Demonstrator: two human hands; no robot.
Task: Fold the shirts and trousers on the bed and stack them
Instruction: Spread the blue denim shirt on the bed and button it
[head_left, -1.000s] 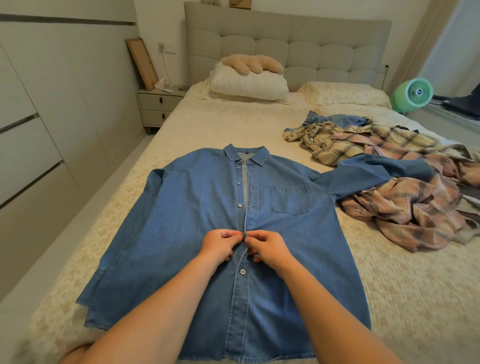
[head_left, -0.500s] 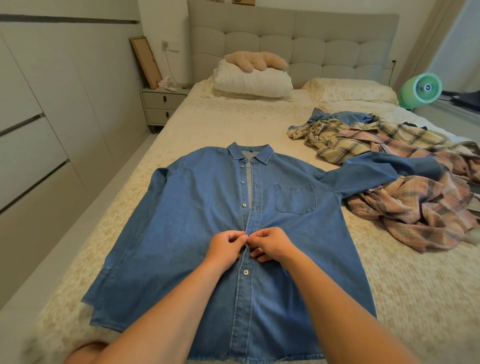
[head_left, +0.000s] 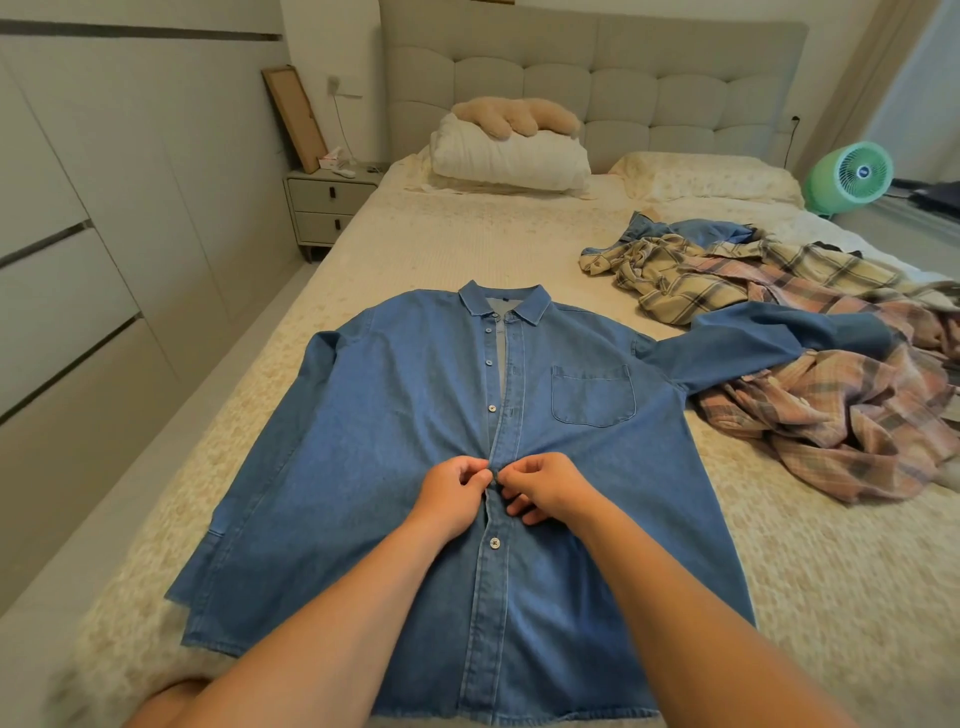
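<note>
Crumpled plaid shirts (head_left: 810, 364) lie heaped on the right of the bed (head_left: 441, 244), under the denim shirt's (head_left: 395, 426) outstretched sleeve. That blue shirt lies flat, front up, lower buttons fastened, while the left hand (head_left: 451, 496) and right hand (head_left: 545, 488) pinch its placket mid-chest.

Blue denim shirt (head_left: 395, 431) with pale buttons (head_left: 494, 543) and lighter stitching. Cream bedspread (head_left: 457, 244) with a faint floral print. Yellow-beige plaid shirt (head_left: 675, 280) checked in dark lines; pink-and-grey plaid shirt (head_left: 841, 426). White pillow (head_left: 511, 158), tan plush toy (head_left: 514, 117), grey-beige headboard (head_left: 675, 88), mint-green fan (head_left: 852, 176).
</note>
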